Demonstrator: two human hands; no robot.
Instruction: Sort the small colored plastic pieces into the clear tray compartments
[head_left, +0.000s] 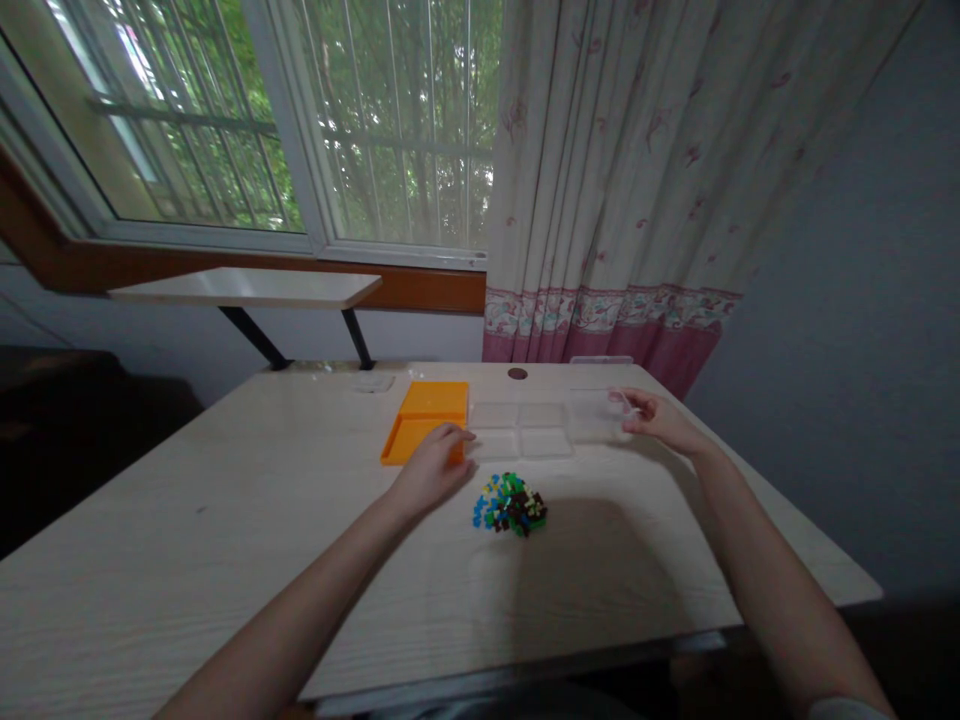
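My left hand (431,465) rests on the near edge of an orange tray (427,412), fingers curled over its corner beside a clear divided container (521,430). My right hand (660,417) grips the right end of a clear plastic box (596,412) that stands next to that container. A small heap of tiny coloured blocks (511,503), blue, green, black and yellow, lies on the table (225,540) just in front of the clear container, between my two forearms.
A small clear lid (373,383) and a dark round hole (517,373) lie near the table's far edge. Another clear piece (600,360) sits by the pink-hemmed curtain (600,200). A narrow shelf (247,287) projects below the window.
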